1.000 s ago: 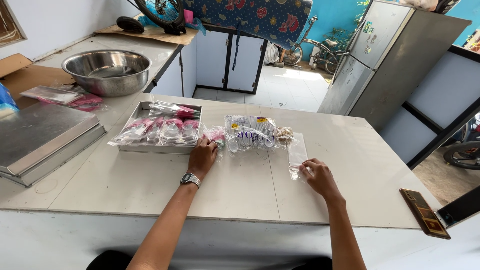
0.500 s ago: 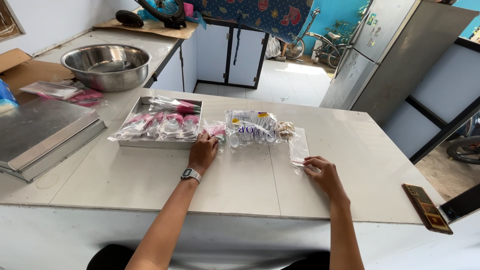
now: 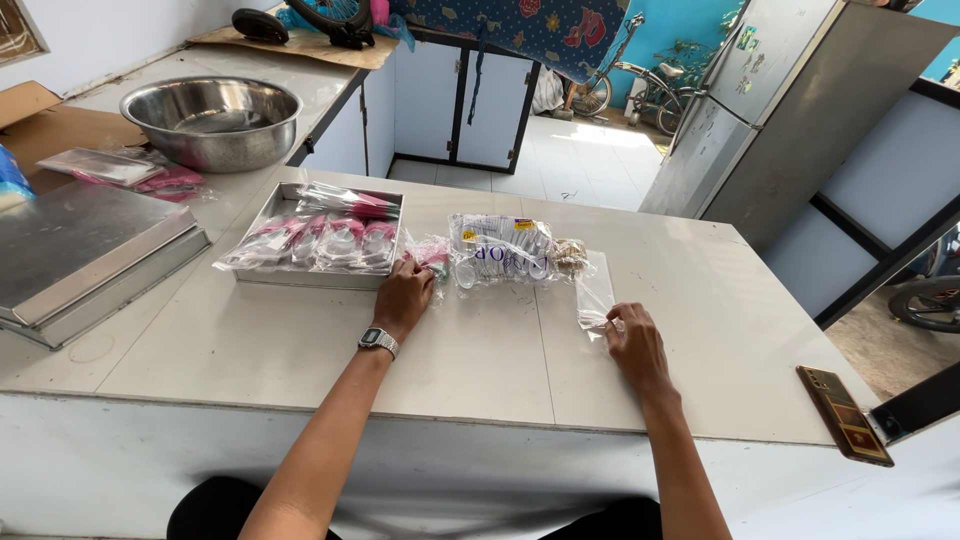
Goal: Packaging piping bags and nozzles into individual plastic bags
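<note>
Under right hand (image 3: pixel 634 343), clear bag (image 3: pixel 594 297)

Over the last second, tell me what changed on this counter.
Little changed. The left hand stays by the small pink packet beside the metal tray, and the right hand stays on the empty clear bag. Only the camera view shifted slightly. The bag of clear plastic pieces and phone did not move.

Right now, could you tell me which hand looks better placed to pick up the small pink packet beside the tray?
Left, probably. The left hand already rests with its fingertips at the pink packet, next to the tray. The right hand is further off, touching the clear bag.
</note>
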